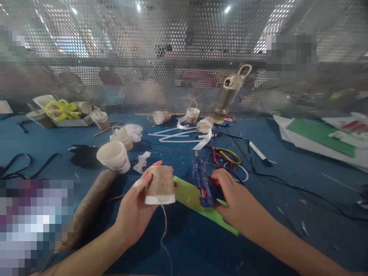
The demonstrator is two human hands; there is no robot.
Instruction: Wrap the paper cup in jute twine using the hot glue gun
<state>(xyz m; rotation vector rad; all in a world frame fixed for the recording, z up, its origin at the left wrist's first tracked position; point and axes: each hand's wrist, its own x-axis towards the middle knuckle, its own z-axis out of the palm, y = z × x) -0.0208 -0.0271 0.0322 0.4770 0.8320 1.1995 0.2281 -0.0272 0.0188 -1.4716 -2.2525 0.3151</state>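
My left hand (133, 212) is wrapped round a paper cup (161, 183) wound with brown twine, a white band showing at its lower end. A loose end of twine (164, 226) hangs from the cup toward the table's near edge. A strip of tape is on my left thumb. In my right hand (228, 193) is a blue glue gun (202, 188), its nozzle pointing away from me, apart from the cup. Beneath the glue gun lies a yellow-green strip (188, 194). A thick roll of twine (90, 209) lies left of my left hand.
A white paper cup (113, 157) stands beyond the twine roll. Small twine-wrapped baskets (192, 115), white sticks (175, 136) and a leaning bottle (227, 97) are farther back. Yellow scissors (61, 110) rest at the back left. A black cable (281, 178) crosses the right side.
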